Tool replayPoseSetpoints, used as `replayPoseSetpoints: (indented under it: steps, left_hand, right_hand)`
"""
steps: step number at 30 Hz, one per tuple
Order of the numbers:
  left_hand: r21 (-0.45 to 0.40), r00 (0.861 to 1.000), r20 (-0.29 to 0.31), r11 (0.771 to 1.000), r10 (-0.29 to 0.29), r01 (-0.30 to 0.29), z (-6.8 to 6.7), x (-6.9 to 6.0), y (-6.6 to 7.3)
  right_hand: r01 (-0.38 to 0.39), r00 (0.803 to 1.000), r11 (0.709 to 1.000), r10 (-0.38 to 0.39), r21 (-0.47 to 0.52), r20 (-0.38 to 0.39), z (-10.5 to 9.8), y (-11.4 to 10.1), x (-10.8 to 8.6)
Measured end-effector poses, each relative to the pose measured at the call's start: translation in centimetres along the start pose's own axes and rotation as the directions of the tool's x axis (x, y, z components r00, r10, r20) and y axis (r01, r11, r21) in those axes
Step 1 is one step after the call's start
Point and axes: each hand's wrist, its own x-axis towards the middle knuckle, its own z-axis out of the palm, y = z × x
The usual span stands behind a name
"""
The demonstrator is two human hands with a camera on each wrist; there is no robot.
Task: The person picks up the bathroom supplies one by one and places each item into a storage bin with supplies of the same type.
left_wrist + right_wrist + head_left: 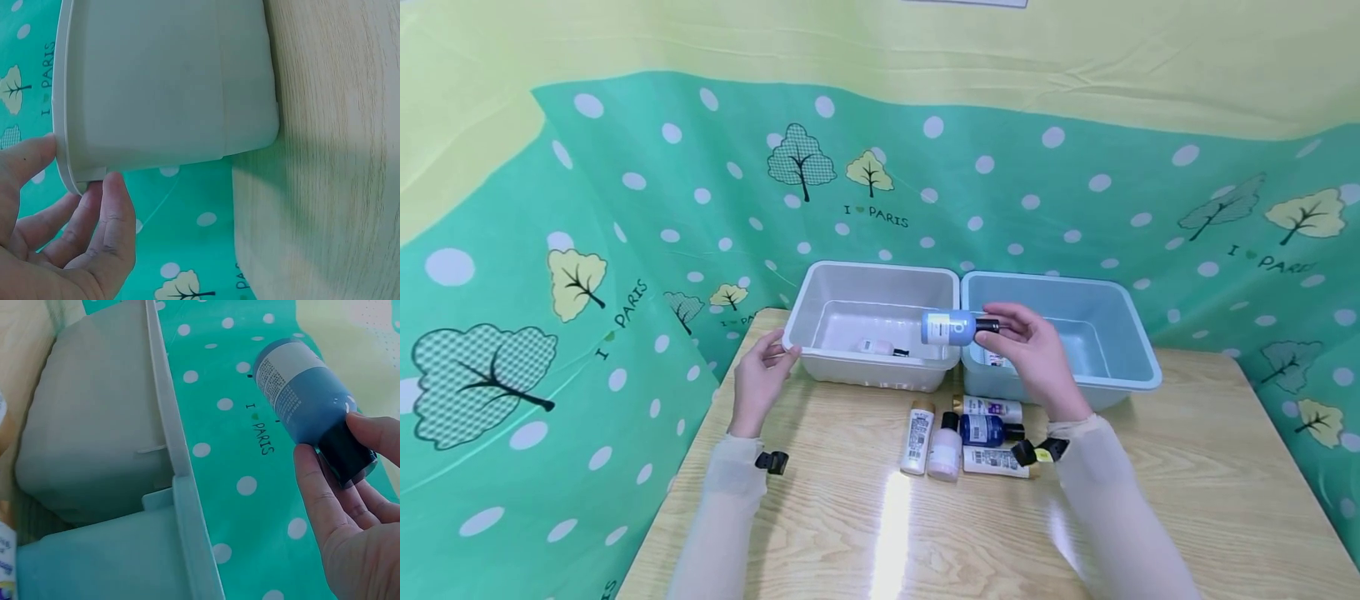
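My right hand (pixel 1036 357) grips a light blue bottle (pixel 947 327) by its black cap (pixel 342 452). The bottle lies nearly level above the front right part of a grey plastic bin (pixel 865 373). At that bin's front left corner, my left hand (pixel 760 382) pinches the rim, thumb on one side and fingers curled beneath, as the left wrist view shows. Inside the grey bin lies a pale pink bottle (pixel 876 347) with a black cap. Next to it stands a light blue bin (pixel 1142 354); a small labelled item (pixel 992 358) in it is partly hidden by my right hand.
In front of the bins lie a white gold-capped bottle (pixel 917 439), a pink bottle (pixel 945 457), a dark blue bottle (pixel 982 430) and two more white bottles, all on the wooden table (pixel 820 517). A green patterned cloth (pixel 1037 225) hangs close behind and at both sides.
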Motion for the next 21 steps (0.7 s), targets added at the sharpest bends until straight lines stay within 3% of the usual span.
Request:
replayPoseSetpoints:
  steps: [8,21]
  left_hand:
    - [-0.004,1.0,0.002,1.0,0.0,0.0,-0.1,0.0,-0.1]
    - [-0.014,1.0,-0.007,1.0,0.002,-0.002,-0.1,-0.1,0.0]
  right_hand:
    - [-0.001,1.0,1.0,0.001,0.008,0.019,1.6,-1.5,3.2]
    - [0.076,0.991,0.997,-0.076,0.003,0.106,4.9,-3.7,8.5]
